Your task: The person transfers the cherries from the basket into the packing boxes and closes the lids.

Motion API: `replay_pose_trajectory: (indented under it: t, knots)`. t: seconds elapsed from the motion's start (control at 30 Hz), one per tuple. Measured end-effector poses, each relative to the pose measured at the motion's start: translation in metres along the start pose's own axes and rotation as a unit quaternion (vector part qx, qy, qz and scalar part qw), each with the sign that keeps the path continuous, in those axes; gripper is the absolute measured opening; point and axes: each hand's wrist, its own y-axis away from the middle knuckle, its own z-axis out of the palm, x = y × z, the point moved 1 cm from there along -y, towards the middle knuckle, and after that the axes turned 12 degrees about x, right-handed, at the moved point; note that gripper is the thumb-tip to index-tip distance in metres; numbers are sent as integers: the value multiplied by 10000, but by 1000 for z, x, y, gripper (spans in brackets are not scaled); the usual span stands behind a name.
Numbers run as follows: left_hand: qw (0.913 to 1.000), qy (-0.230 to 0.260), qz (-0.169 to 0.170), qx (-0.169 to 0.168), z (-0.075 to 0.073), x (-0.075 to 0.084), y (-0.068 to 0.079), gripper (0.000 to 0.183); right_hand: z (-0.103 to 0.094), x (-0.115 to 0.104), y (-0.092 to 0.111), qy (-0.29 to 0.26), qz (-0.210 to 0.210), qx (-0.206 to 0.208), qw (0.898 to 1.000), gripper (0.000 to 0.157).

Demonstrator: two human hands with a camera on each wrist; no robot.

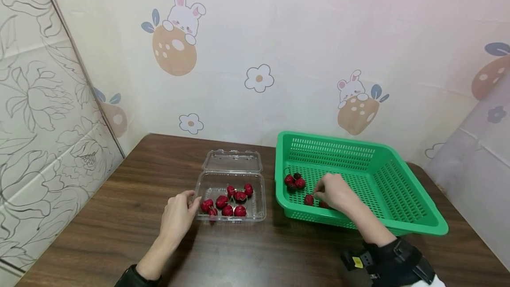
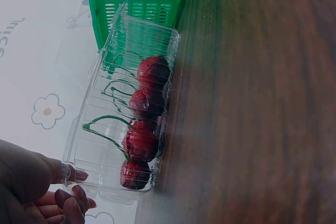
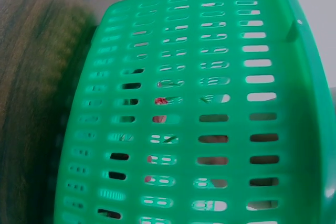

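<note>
My left hand (image 1: 176, 216) pinches the left rim of a clear plastic clamshell box (image 1: 260, 198), whose lid (image 1: 233, 161) lies folded back. Inside the box are several dark red cherries (image 1: 222, 201); their green stems (image 2: 107, 116) show in the left wrist view. My right hand (image 1: 336, 191) reaches down into a green plastic basket (image 1: 410, 225), fingers bent at the cherries near its front wall. One cherry (image 1: 308, 199) shows beside the fingertips, and another is partly covered by the hand. I cannot tell whether the fingers hold one. In the right wrist view the basket's slotted wall (image 3: 189, 108) hides most of the hand.
A small cluster of cherries (image 1: 294, 182) lies at the basket's left end. Box and basket stand side by side on a dark wooden table (image 1: 235, 256). Behind them hangs a printed wall sheet (image 1: 235, 114), with another patterned sheet (image 1: 52, 114) at the left.
</note>
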Motion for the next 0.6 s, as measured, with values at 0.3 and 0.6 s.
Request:
replay_pose_trajectory:
  t: [0.3, 0.6]
  knots:
    - [10000, 17, 84, 26, -1, 2, 1, 28, -5, -5, -1, 19, -158, 384, 9991, 6]
    - [10000, -25, 29, -4, 0, 0, 1, 29, -13, -15, 1, -182, -282, 718, 9969, 6]
